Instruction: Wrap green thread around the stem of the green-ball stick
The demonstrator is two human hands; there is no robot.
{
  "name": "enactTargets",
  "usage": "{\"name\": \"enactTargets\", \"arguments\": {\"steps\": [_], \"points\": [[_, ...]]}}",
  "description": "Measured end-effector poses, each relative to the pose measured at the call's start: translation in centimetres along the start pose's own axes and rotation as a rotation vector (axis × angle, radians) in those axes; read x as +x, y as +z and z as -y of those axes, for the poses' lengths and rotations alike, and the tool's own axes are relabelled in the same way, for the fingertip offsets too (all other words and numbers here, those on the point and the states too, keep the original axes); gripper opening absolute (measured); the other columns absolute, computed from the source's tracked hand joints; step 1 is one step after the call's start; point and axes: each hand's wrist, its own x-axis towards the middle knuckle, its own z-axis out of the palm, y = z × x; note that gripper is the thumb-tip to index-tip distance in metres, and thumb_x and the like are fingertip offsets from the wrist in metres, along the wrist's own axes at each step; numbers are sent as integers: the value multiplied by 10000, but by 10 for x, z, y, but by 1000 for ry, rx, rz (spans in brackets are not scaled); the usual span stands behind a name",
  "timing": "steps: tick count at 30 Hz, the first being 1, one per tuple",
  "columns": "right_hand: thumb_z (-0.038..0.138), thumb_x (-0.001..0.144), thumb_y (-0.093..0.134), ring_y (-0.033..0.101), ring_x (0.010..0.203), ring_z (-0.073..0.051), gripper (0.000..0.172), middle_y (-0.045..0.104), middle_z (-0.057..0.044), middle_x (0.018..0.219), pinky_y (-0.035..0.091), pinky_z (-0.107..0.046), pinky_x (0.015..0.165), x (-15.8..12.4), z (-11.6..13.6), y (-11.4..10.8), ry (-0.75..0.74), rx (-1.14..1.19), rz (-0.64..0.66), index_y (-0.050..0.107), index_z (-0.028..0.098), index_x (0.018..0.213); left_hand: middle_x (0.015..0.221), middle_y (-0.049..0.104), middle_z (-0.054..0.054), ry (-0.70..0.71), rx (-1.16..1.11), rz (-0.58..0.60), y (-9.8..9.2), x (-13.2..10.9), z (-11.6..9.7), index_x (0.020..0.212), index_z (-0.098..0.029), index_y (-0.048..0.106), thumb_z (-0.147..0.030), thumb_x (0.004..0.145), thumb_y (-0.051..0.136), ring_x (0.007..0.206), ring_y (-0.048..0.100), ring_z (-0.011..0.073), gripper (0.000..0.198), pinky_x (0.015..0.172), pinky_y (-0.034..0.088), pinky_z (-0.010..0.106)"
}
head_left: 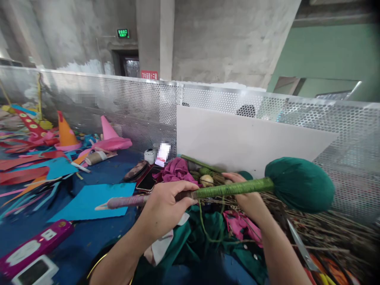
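Note:
I hold a long stick (228, 190) level in front of me. Green tape wraps its right part, and a dark green fabric ball (299, 184) caps the right end. Its left end (124, 202) is wrapped in mauve. My left hand (164, 204) is closed round the stick near its middle. My right hand (246, 194) is closed on the green-wrapped part from behind, its fingers partly hidden by the stick. Below lie green cloth (190, 245) and pink cloth (240, 225).
A blue table holds blue paper (89, 202), paper cones (65, 132), coloured strips, a phone (147, 181), a magenta cloth (178, 170), a power strip (32, 247) and dry twigs (320, 225) with scissors (299, 245). A white board (246, 142) leans on a perforated metal fence (124, 99).

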Motion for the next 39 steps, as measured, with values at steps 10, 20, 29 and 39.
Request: {"name": "enactTargets", "arguments": {"steps": [10, 20, 29, 39], "points": [[334, 931, 528, 557, 577, -144, 297, 577, -8, 609, 439, -246, 558, -37, 90, 31, 42, 360, 247, 627, 176, 700, 855, 772, -40, -49, -73, -130, 6, 2, 7, 919, -239, 748, -118, 735, 650, 798, 706, 163, 241, 770, 540, 250], [331, 991, 385, 588, 720, -199, 323, 556, -33, 678, 486, -360, 683, -48, 99, 48, -217, 860, 20, 568, 209, 755, 883, 777, -22, -72, -137, -80, 15, 5, 11, 904, -214, 738, -69, 704, 606, 822, 714, 174, 279, 746, 558, 254], [161, 955, 417, 422, 574, -144, 219, 436, -1, 630, 335, -278, 523, -66, 107, 55, -241, 417, -172, 509, 204, 761, 986, 770, -9, -48, -144, -108, 22, 3, 8, 993, -221, 710, -70, 705, 627, 948, 709, 192, 336, 863, 555, 288], [137, 953, 403, 469, 560, -134, 230, 481, 0, 624, 356, -258, 508, -56, 116, 43, -333, 372, -126, 520, 200, 765, 967, 764, -19, -21, 94, -67, 25, 2, 11, 961, -254, 712, -152, 776, 632, 924, 697, 206, 225, 796, 527, 298]]}}
